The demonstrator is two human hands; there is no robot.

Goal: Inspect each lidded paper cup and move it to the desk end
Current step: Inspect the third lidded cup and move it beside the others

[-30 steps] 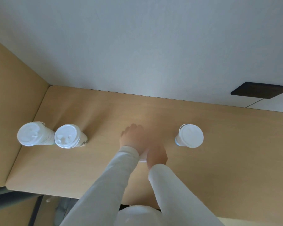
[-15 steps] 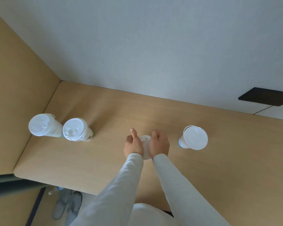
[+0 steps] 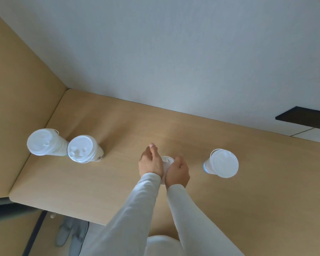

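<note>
Pale wood counter (image 3: 118,182) carries a lidded cup (image 3: 167,162) upright mid-span, clasped between left hand (image 3: 150,163) and right hand (image 3: 177,171), with two inspected cups (image 3: 79,148) well left of it

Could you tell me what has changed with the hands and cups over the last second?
A second ago both hands blurred together over the middle cup. Now the left hand and right hand sit on either side of it, gripping it; its lid shows between them. The two cups at the desk end and the cup on the right stayed put.
</note>
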